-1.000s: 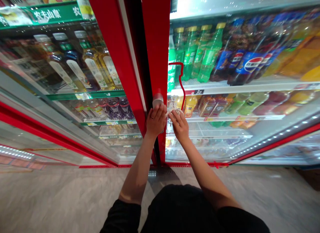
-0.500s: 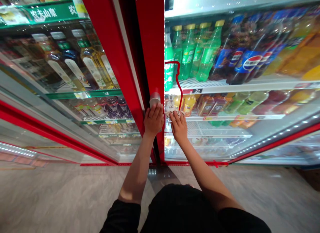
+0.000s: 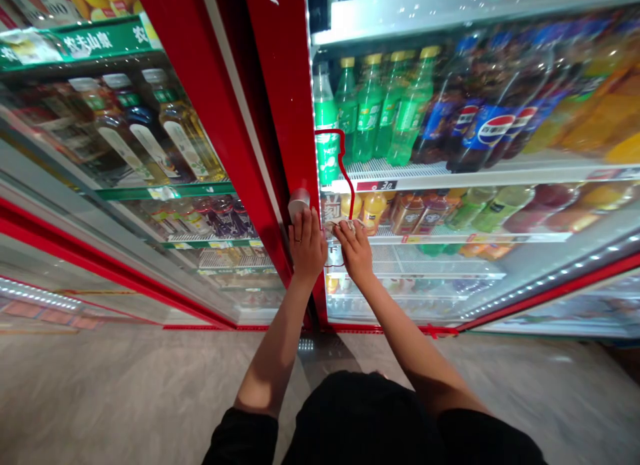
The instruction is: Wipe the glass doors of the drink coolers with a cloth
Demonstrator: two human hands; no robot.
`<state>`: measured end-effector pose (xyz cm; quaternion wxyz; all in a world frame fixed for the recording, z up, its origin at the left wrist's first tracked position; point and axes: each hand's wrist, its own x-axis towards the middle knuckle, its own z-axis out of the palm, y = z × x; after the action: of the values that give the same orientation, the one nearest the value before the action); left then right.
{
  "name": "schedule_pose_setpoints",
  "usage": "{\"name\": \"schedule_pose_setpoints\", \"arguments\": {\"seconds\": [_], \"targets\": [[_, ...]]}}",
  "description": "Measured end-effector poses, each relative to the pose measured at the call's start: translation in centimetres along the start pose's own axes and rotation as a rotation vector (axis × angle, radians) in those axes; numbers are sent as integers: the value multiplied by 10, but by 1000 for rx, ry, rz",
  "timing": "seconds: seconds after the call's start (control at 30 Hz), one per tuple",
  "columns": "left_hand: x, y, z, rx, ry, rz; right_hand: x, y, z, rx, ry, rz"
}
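Observation:
My left hand (image 3: 307,250) lies flat with its fingers stretched out on the red door frame (image 3: 280,85), just below a silvery round handle (image 3: 299,202). A ring shows on one finger. Beside it, on the glass door, my right hand (image 3: 356,255) presses a pale cloth (image 3: 345,224) with bent fingers. Most of the cloth is hidden beneath that hand. A sticker with a red outline (image 3: 343,148) runs up the glass above the cloth, and part of its lettering shows between my hands.
Behind the glass, green soda bottles (image 3: 369,112) and cola bottles (image 3: 487,128) stand on a white shelf (image 3: 450,175). A neighbouring cooler at left holds glass bottles (image 3: 175,132) above a green shelf edge (image 3: 200,190). The grey floor (image 3: 150,392) lies below.
The view has shifted slightly, so the upper door frame appears further left. Both hands stay close to where they were. More of the sticker's lettering shows between them.

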<state>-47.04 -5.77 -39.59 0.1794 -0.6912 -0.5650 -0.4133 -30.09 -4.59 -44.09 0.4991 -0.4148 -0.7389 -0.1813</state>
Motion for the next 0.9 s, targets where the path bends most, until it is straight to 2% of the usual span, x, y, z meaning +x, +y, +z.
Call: {"name": "schedule_pose_setpoints", "arguments": {"seconds": [0.17, 0.33, 0.4, 0.57, 0.67, 0.77, 0.9], "targets": [[-1, 1, 9, -15, 34, -46, 14, 5, -5, 66, -110, -64], [-5, -5, 27, -9, 109, -71, 3, 8, -9, 34, -16, -40], [-8, -6, 31, -21, 97, -76, -1, 9, -10, 48, -45, -36], [-13, -7, 32, 19, 106, -73, 11, 18, -20, 78, -155, -141], [-13, -8, 32, 8, 85, -87, 11, 24, -27, 49, -125, -92], [-12, -8, 32, 4, 124, -80, 2, 24, -29, 39, -70, -17], [-13, -7, 33, 59, 197, -75, 2, 21, -32, 81, -118, -76]]}}
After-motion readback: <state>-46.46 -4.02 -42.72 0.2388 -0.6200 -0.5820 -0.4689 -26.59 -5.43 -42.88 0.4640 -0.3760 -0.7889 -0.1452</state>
